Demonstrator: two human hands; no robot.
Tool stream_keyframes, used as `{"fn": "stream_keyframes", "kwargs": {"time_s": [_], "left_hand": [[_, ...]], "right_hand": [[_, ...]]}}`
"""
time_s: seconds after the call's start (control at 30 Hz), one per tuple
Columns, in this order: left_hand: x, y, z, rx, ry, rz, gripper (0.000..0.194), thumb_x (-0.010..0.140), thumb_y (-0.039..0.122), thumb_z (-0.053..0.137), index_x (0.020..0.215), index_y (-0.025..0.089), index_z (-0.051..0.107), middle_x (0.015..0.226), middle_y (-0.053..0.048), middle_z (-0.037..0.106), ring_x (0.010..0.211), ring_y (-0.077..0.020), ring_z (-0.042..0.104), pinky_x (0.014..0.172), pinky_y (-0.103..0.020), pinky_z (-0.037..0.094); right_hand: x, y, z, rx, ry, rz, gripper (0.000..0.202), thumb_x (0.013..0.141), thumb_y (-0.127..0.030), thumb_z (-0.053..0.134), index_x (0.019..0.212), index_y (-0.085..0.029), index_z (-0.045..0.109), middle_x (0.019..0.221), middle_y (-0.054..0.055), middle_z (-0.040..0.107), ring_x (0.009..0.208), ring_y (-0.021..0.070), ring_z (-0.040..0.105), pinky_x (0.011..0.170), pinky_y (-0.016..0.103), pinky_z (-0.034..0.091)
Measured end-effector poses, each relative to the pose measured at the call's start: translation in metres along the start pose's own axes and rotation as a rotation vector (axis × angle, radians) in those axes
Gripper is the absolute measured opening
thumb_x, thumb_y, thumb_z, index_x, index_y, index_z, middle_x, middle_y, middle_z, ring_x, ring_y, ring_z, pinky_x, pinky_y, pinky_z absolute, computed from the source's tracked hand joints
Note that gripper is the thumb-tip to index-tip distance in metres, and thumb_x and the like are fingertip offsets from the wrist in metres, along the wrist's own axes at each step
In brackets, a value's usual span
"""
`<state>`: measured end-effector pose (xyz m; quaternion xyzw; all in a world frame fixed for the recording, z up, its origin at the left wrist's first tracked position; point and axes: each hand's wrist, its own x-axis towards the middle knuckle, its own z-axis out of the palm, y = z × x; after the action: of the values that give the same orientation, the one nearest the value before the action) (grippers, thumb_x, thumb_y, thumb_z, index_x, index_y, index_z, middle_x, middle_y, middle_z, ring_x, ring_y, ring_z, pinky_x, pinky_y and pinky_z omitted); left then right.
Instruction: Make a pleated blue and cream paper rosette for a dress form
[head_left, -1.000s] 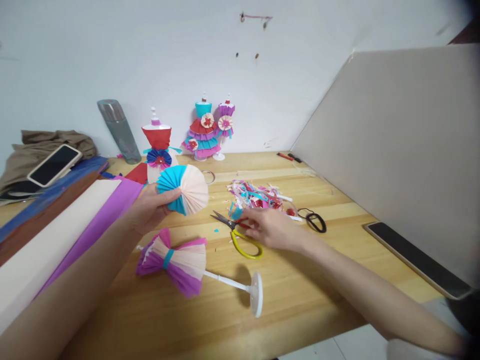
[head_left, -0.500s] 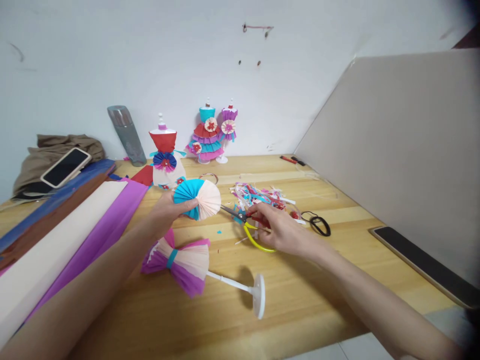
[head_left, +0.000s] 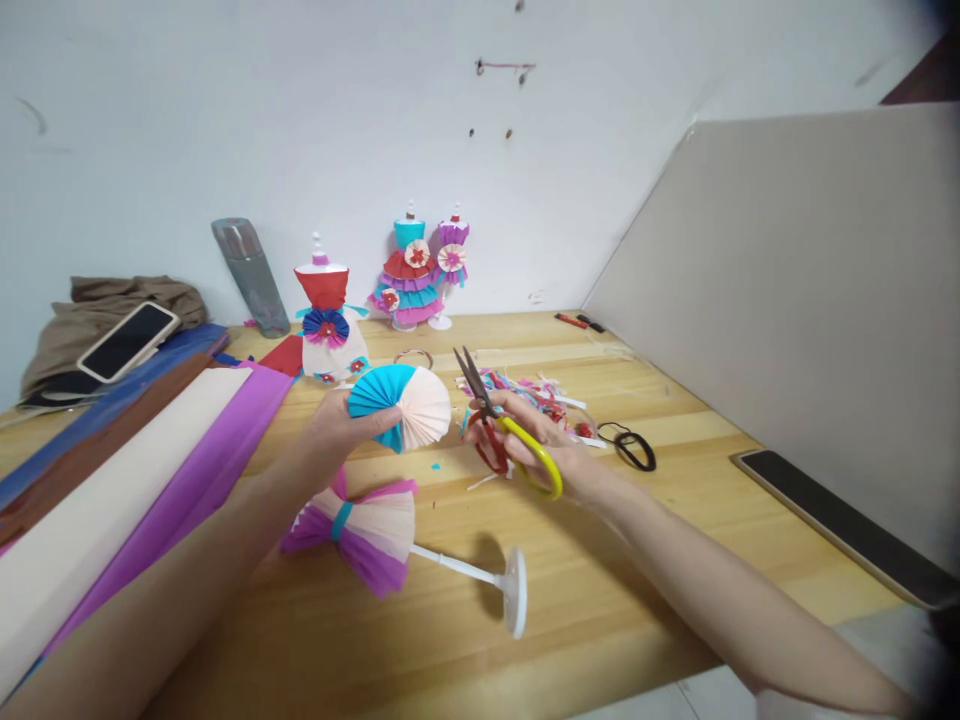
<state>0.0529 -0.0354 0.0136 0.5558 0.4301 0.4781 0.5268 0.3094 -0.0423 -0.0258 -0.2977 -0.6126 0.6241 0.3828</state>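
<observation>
Pinched in my left hand [head_left: 349, 425] is a round pleated paper rosette [head_left: 427, 405], half blue and half pale peach. My right hand [head_left: 544, 440] holds scissors [head_left: 484, 395] with one yellow and one red handle. Their blades point up and a little left, slightly parted, to the right of the rosette and not touching it. Below my left hand a small dress form in a purple and peach paper dress [head_left: 375, 525] lies on its side, a blue band at its waist and its white stand [head_left: 514, 590] towards the right.
Paper scraps [head_left: 555, 395] lie behind my right hand, beside a black hair tie [head_left: 636, 450]. Three dressed forms stand at the back, one in red and white [head_left: 324, 290]. Crepe paper sheets [head_left: 172, 445], a phone [head_left: 127, 340] and a flask [head_left: 255, 280] are left.
My right hand has turned the scissors from pointing left at the rosette to pointing upward, away from it. The rosette has tilted more towards me and moved slightly right.
</observation>
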Motion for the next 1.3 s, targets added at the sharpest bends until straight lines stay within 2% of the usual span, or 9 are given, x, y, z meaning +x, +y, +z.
{"fn": "stream_keyframes", "kwargs": {"time_s": [0.1, 0.17, 0.33, 0.5, 0.63, 0.77, 1.03, 1.13, 1.3], "left_hand": [[-0.002, -0.002, 0.002, -0.051, 0.018, -0.003, 0.027, 0.061, 0.034, 0.084, 0.078, 0.015, 0.076, 0.082, -0.006, 0.076, 0.081, -0.0265, 0.069, 0.075, -0.037, 0.056], [-0.003, -0.002, 0.004, -0.076, 0.037, -0.013, 0.029, 0.06, 0.034, 0.085, 0.078, 0.015, 0.076, 0.081, -0.006, 0.075, 0.081, -0.0263, 0.069, 0.075, -0.036, 0.056], [-0.004, 0.0, 0.005, -0.081, 0.052, -0.039, 0.033, 0.059, 0.037, 0.085, 0.081, 0.014, 0.076, 0.084, -0.007, 0.076, 0.084, -0.0281, 0.069, 0.078, -0.039, 0.057], [-0.002, 0.002, 0.002, 0.009, 0.04, 0.036, 0.028, 0.063, 0.037, 0.083, 0.081, 0.017, 0.078, 0.086, -0.006, 0.076, 0.091, -0.03, 0.068, 0.082, -0.041, 0.057], [0.0, 0.001, 0.0, 0.064, 0.021, 0.047, 0.027, 0.064, 0.04, 0.081, 0.076, 0.016, 0.077, 0.083, -0.006, 0.076, 0.092, -0.031, 0.067, 0.081, -0.042, 0.057], [-0.001, 0.0, 0.0, 0.086, 0.04, -0.023, 0.033, 0.061, 0.04, 0.082, 0.076, 0.012, 0.075, 0.079, -0.008, 0.075, 0.081, -0.0255, 0.068, 0.077, -0.038, 0.057], [-0.003, 0.003, 0.003, 0.067, 0.04, -0.115, 0.034, 0.06, 0.038, 0.082, 0.079, 0.011, 0.076, 0.074, -0.006, 0.074, 0.068, -0.0191, 0.064, 0.067, -0.032, 0.057], [-0.002, 0.004, 0.003, 0.071, 0.06, -0.137, 0.036, 0.055, 0.039, 0.083, 0.077, 0.012, 0.075, 0.074, -0.006, 0.074, 0.067, -0.0201, 0.065, 0.066, -0.033, 0.057], [-0.001, 0.002, 0.002, 0.078, 0.055, -0.163, 0.038, 0.054, 0.041, 0.083, 0.078, 0.012, 0.076, 0.076, -0.007, 0.075, 0.073, -0.0231, 0.067, 0.07, -0.035, 0.057]], "right_hand": [[0.002, -0.002, 0.011, -0.003, -0.033, -0.07, 0.058, 0.073, -0.069, 0.068, 0.105, -0.023, 0.051, 0.1, 0.006, 0.059, 0.077, 0.0163, 0.055, 0.078, 0.034, 0.046], [0.005, -0.003, 0.016, -0.051, -0.035, -0.113, 0.058, 0.074, -0.071, 0.065, 0.101, -0.022, 0.051, 0.099, 0.006, 0.057, 0.081, 0.0174, 0.055, 0.082, 0.036, 0.046], [0.014, -0.008, 0.024, -0.241, -0.088, -0.166, 0.055, 0.08, -0.075, 0.054, 0.088, -0.021, 0.047, 0.083, 0.001, 0.051, 0.074, 0.016, 0.049, 0.069, 0.032, 0.043], [0.02, -0.008, 0.024, -0.307, -0.087, -0.175, 0.059, 0.082, -0.078, 0.046, 0.098, -0.021, 0.047, 0.072, -0.003, 0.047, 0.064, 0.0139, 0.044, 0.061, 0.029, 0.037], [0.02, -0.003, 0.021, -0.303, -0.088, -0.134, 0.061, 0.08, -0.077, 0.05, 0.102, -0.02, 0.049, 0.069, -0.004, 0.044, 0.059, 0.0121, 0.042, 0.056, 0.027, 0.033], [0.021, -0.005, 0.021, -0.35, -0.033, -0.137, 0.061, 0.077, -0.076, 0.055, 0.096, -0.018, 0.054, 0.069, -0.003, 0.044, 0.059, 0.0116, 0.038, 0.053, 0.026, 0.029], [0.019, -0.012, 0.022, -0.479, 0.026, -0.114, 0.035, 0.08, -0.052, 0.059, 0.075, -0.02, 0.045, 0.069, -0.003, 0.04, 0.062, 0.0123, 0.037, 0.056, 0.027, 0.027], [0.018, -0.012, 0.022, -0.46, 0.024, -0.108, 0.042, 0.078, -0.055, 0.061, 0.07, -0.021, 0.038, 0.067, -0.003, 0.039, 0.06, 0.0115, 0.035, 0.054, 0.026, 0.026], [0.017, -0.012, 0.023, -0.404, 0.031, -0.097, 0.046, 0.078, -0.059, 0.062, 0.07, -0.022, 0.037, 0.065, -0.005, 0.034, 0.057, 0.0098, 0.031, 0.051, 0.024, 0.025]]}}
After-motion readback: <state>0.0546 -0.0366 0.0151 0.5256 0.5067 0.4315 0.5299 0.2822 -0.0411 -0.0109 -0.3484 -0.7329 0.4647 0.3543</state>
